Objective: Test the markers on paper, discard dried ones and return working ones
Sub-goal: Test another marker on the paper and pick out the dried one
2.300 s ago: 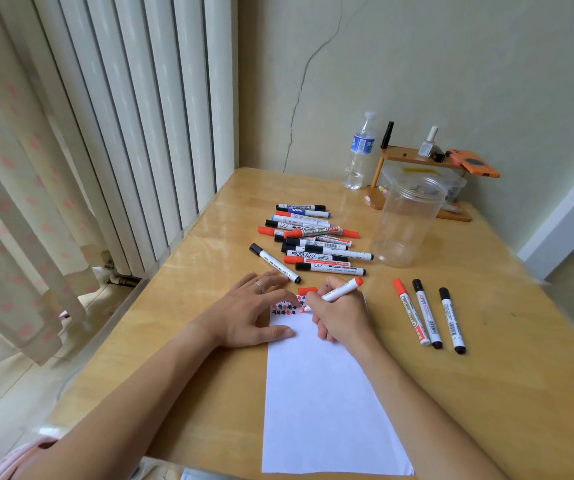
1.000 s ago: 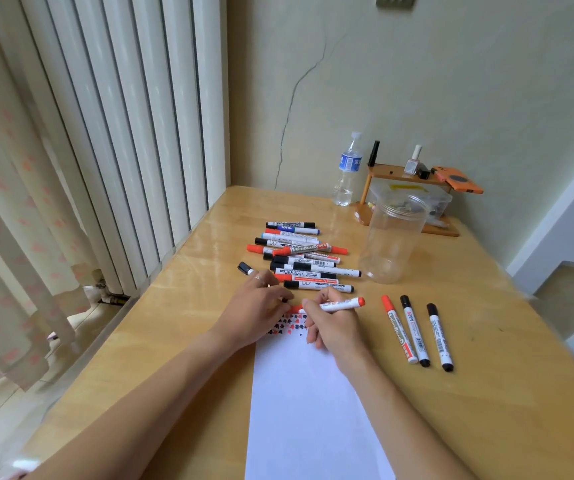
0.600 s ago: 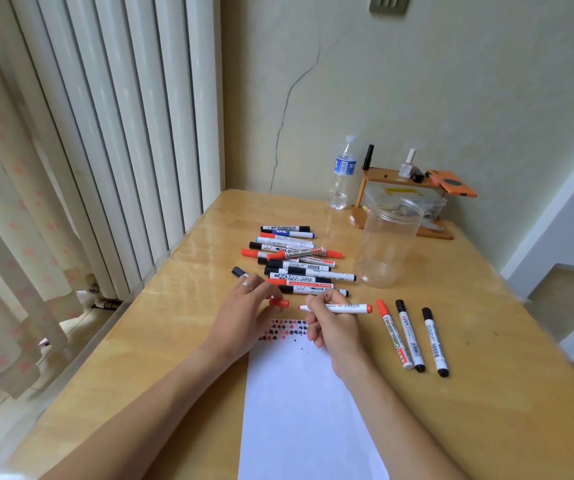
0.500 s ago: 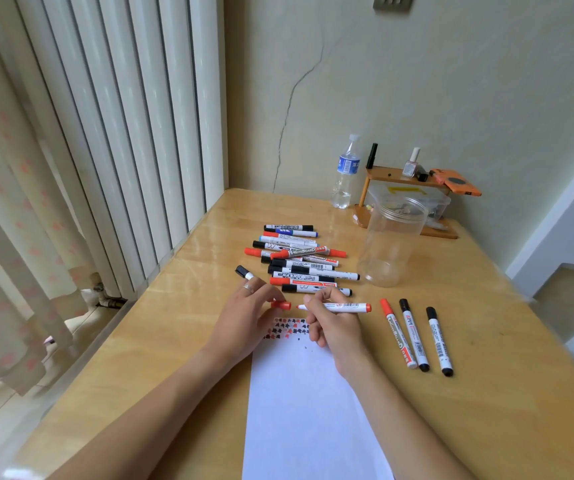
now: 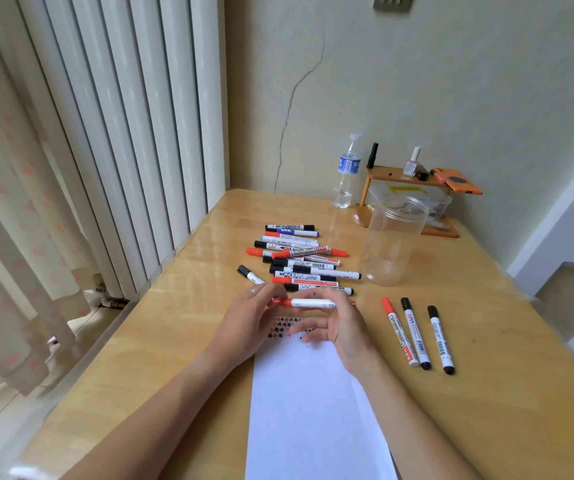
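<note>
A red marker (image 5: 308,303) lies level between both hands, just above the white paper (image 5: 313,403). My left hand (image 5: 247,323) pinches its red cap end. My right hand (image 5: 342,327) holds the other end between thumb and fingers. Red and black test marks (image 5: 287,329) dot the paper's top edge. A pile of several markers (image 5: 301,261) lies beyond the hands. Three markers (image 5: 417,334), one red and two black, lie side by side right of the paper. An open clear jar (image 5: 391,240) stands behind them.
A black marker (image 5: 249,273) lies apart, left of the pile, partly under my left hand. At the back of the wooden table (image 5: 503,393) stand a water bottle (image 5: 346,171) and a small wooden shelf (image 5: 407,181) with bottles. A radiator and a curtain border the table's left edge.
The right hand lifted the red marker off the paper and turned it level. The left hand left the paper, brought the red cap over, and the cap now sits on the marker's tip.
</note>
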`<state>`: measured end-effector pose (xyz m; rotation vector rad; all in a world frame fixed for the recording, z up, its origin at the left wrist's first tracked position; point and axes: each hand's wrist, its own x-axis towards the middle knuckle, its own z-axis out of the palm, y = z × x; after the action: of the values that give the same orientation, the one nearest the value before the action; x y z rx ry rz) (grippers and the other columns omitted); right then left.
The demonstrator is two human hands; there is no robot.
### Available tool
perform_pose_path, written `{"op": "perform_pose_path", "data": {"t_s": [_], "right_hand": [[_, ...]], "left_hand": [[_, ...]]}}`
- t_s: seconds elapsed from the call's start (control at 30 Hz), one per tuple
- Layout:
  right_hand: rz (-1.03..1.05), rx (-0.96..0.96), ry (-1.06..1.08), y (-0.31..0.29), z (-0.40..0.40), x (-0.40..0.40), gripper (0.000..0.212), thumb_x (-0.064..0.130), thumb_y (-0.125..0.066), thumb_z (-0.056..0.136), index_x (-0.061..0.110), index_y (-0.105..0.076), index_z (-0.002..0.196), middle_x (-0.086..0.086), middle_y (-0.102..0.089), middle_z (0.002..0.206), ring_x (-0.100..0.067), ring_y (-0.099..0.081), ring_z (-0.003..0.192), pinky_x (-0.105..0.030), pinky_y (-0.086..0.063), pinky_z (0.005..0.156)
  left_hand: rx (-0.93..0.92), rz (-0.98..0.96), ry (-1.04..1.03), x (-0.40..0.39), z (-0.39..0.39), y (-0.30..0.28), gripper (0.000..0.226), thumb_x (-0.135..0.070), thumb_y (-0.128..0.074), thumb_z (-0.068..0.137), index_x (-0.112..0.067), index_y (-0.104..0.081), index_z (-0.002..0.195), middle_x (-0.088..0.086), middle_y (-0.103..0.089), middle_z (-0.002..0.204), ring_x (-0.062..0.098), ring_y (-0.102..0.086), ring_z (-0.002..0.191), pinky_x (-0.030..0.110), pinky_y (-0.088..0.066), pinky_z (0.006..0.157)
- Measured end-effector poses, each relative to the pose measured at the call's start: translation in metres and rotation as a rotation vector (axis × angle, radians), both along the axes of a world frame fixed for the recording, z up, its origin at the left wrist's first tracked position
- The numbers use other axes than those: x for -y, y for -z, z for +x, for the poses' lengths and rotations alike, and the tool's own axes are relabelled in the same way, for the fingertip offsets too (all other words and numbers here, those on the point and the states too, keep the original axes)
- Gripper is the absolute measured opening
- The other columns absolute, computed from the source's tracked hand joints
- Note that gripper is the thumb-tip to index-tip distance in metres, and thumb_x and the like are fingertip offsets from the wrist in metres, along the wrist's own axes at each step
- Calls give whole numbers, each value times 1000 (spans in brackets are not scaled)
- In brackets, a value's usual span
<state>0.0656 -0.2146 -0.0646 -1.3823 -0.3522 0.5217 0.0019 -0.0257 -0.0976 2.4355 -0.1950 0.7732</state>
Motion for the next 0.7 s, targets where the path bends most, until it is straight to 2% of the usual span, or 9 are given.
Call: {"op": "perform_pose_path", "data": {"t_s": [0.1, 0.17, 0.23, 0.3, 0.33, 0.43, 0.53, 0.6, 0.7], "right_hand": [[8, 58, 76, 8, 7, 4, 21, 15, -58, 98, 9, -77, 103, -12, -57, 74, -24, -57, 56, -27, -43, 46], [-8, 84, 70, 10, 12, 8, 11, 6, -63, 100, 6, -74, 103, -15, -63, 77, -24, -62, 59, -26, -46, 47], [-77, 202, 46, 12, 17, 12, 5, 4, -68, 98, 5, -72, 100, -14, -72, 83, -26, -73, 69, -26, -54, 56], [-195, 412, 53, 15, 20, 13, 8, 5, -70, 97, 11, -74, 100, -5, -76, 88, -23, -76, 77, -27, -56, 67], [-263, 511, 65, 16, 21, 14, 10, 10, -73, 95, 17, -75, 102, 1, -76, 90, -19, -74, 77, -27, -55, 68], [-412, 724, 78, 20, 20, 14, 19, 19, -84, 85, 29, -74, 98, 13, -69, 81, -7, -55, 62, -23, -44, 59], [-463, 905, 136, 20, 17, 12, 15, 16, -84, 83, 23, -74, 92, 15, -67, 78, -4, -56, 66, -12, -36, 59], [-458, 955, 155, 21, 16, 11, 13, 14, -85, 83, 19, -75, 91, 16, -66, 76, -1, -57, 68, -9, -35, 58], [-466, 926, 129, 22, 15, 11, 11, 18, -84, 85, 20, -76, 92, 16, -66, 75, -3, -57, 67, -11, -36, 59]], "left_hand": [[-20, 6, -13, 0, 0, 2, 21, -6, -58, 98, -24, -52, 108, -7, -59, 96, 15, -53, 83, 33, -47, 68], [-12, -15, -34, -1, 1, 3, 17, -8, -56, 100, -21, -56, 112, -6, -60, 100, 12, -52, 87, 27, -45, 70], [-10, -19, -55, -4, 2, 4, 18, -12, -54, 103, -19, -61, 117, -5, -60, 104, 12, -54, 91, 26, -45, 73], [-18, -4, -50, -5, 2, 4, 18, -14, -53, 104, -19, -64, 117, -4, -61, 103, 15, -56, 91, 30, -48, 71], [-25, 10, -40, -5, 2, 4, 17, -17, -52, 104, -19, -64, 116, -4, -62, 102, 16, -57, 89, 32, -48, 69], [-37, 60, -24, -2, 2, 4, 15, -21, -52, 105, -18, -65, 113, -2, -63, 98, 18, -56, 84, 35, -47, 65], [-46, 67, -4, -4, 3, 5, 14, -21, -54, 104, -18, -66, 112, -9, -58, 91, 10, -46, 78, 27, -36, 63], [-49, 51, 20, -6, 3, 5, 14, -20, -56, 104, -17, -67, 111, -12, -54, 89, 8, -43, 77, 24, -33, 63], [-50, 51, 36, -6, 1, 2, 15, -16, -58, 102, -17, -69, 113, -8, -60, 90, 9, -47, 79, 23, -35, 64]]}}
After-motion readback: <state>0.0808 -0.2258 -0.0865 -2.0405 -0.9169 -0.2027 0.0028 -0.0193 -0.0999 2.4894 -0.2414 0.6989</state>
